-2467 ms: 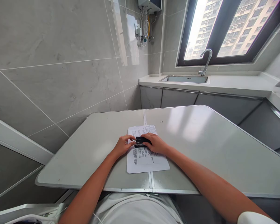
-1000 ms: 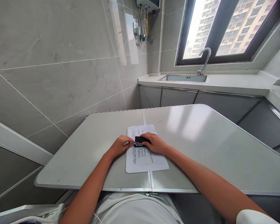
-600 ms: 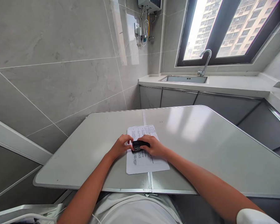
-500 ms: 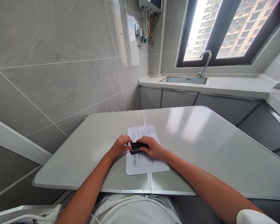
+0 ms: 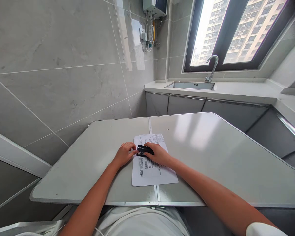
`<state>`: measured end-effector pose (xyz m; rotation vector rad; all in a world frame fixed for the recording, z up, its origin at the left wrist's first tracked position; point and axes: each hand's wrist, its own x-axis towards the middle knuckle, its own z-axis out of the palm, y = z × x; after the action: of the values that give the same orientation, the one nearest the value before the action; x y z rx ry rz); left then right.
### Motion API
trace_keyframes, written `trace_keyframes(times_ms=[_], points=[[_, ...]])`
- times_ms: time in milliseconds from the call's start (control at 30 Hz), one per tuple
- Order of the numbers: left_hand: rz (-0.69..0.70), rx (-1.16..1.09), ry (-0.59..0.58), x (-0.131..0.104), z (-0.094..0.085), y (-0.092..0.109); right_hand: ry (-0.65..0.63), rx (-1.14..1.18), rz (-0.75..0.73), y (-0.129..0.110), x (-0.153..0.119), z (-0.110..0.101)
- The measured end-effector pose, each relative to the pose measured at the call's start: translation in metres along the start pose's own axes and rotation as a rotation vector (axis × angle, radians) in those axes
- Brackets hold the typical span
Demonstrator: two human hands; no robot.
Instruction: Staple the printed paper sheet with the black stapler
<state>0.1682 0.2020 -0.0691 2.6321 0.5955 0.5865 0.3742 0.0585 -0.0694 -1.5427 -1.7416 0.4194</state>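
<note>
A black stapler [image 5: 145, 149] is over the upper part of printed white sheets [image 5: 154, 175], its front end pointing left. Its upper arm stands slightly apart from its base at that end. My right hand [image 5: 159, 154] is wrapped round the stapler's rear from the right, thumb on the near side. My left hand [image 5: 125, 154] is at the front end, over the sheets' left edge. Its fingers are bent and its thumb and forefinger nearly meet beside the stapler's tip. What they pinch, if anything, is too small to make out.
The sheets lie on a pale folding table [image 5: 199, 170] with a metal seam [image 5: 156, 193] down its middle. Beyond it are a counter with a sink [image 5: 193, 86], a tap [image 5: 212, 67] and a window. A tiled wall [image 5: 64, 88] rises at the left.
The stapler has shifted slightly up and left with my right hand, and its upper arm looks more raised. My left fingers have drawn back a little from its front end.
</note>
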Motion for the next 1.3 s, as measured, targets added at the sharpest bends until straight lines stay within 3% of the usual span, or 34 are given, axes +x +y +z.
trace_keyframes(times_ms=[167,333,467,567,767,1000,1200,1300], points=[[-0.046,-0.023,0.006,-0.001,0.000,0.000,-0.172,-0.052,0.071,0.003,-0.005,-0.023],[-0.040,-0.046,-0.031,-0.003,0.001,0.001,-0.397,-0.138,0.204,0.015,-0.017,-0.067],[-0.019,-0.044,-0.072,-0.004,0.001,0.002,-0.477,-0.176,0.373,0.033,-0.025,-0.098],[-0.020,-0.029,-0.072,-0.004,0.000,0.002,-0.519,-0.202,0.468,0.046,-0.028,-0.110],[-0.047,-0.033,-0.036,-0.004,-0.003,0.004,-0.569,-0.218,0.477,0.052,-0.030,-0.114],[0.000,-0.041,-0.049,-0.003,0.001,0.007,-0.488,-0.179,0.257,0.034,-0.022,-0.101],[0.029,-0.061,-0.094,-0.003,0.004,0.012,-0.514,-0.125,0.203,0.030,-0.016,-0.090],[0.047,-0.080,-0.118,-0.004,0.007,0.017,-0.603,-0.106,0.086,0.034,-0.016,-0.092]])
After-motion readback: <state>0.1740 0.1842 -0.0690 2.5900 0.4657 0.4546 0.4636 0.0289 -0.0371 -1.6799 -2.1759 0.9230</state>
